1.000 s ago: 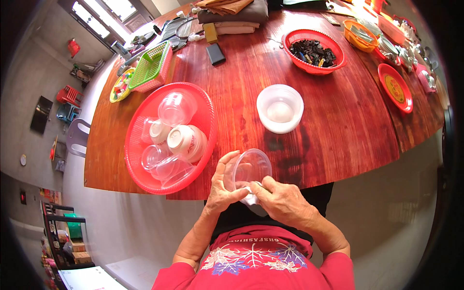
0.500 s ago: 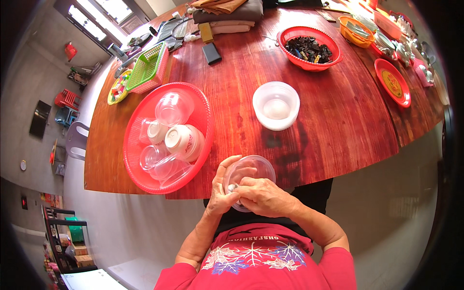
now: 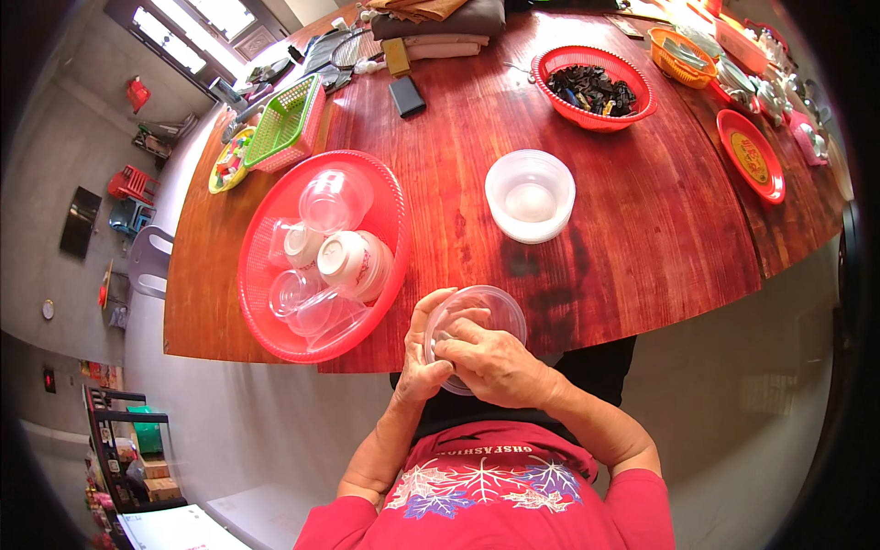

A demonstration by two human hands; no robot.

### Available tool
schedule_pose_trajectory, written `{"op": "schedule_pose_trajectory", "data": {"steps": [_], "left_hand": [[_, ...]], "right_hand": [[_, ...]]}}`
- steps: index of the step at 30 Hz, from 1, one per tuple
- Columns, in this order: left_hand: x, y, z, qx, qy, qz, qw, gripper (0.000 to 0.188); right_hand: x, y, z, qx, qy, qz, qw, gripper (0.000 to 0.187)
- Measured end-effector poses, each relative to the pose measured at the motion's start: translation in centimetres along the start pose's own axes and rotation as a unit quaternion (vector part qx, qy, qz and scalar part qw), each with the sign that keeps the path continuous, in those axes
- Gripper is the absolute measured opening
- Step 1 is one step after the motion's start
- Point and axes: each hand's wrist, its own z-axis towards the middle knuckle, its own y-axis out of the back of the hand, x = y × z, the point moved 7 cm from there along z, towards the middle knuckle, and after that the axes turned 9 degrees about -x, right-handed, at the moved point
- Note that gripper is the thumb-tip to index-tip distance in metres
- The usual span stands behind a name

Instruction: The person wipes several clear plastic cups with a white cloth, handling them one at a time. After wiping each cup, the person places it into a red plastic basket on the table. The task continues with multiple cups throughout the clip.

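Observation:
Just off the table's near edge, my left hand [image 3: 422,365] grips a clear plastic bowl [image 3: 503,310], its fingers curled round the left side. My right hand [image 3: 500,367] reaches over the rim with bent, closed fingers inside the bowl. Whatever those fingers pinch is hidden. Beyond the hands stands a stack of clear round bowls [image 3: 500,203]. To the left, a large red plastic basket [image 3: 249,266] holds upturned white bowls [image 3: 345,258], a smaller white cup [image 3: 301,244] and several clear plastic containers [image 3: 335,198].
A wooden table [image 3: 440,119] bears a red basket of dark small pieces [image 3: 591,92] at the far right. Farther right lie a red oval tray [image 3: 777,179] and an orange basket [image 3: 656,60]. A green and pink basket [image 3: 284,124], a black box [image 3: 406,95] and folded cloths [image 3: 449,44] sit farther back.
My right fingers have shifted slightly inside the bowl, and a small whitish bit seen by them earlier is now hidden. The view has moved a little; my left hand keeps its grip.

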Motion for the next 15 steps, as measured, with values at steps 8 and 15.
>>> {"op": "schedule_pose_trajectory", "data": {"steps": [8, 15], "left_hand": [[-0.3, 0.8, 0.2, -0.007, -0.002, -0.022, 1.0, 0.093], [-0.3, -0.2, 0.3, -0.017, -0.02, 0.07, 0.997, 0.096]], "right_hand": [[0.0, 4.1, -2.1, 0.308, -0.052, 0.045, 0.949, 0.012], [0.4, 7.2, -0.2, -0.105, 0.056, -0.355, 0.927, 0.033]]}}
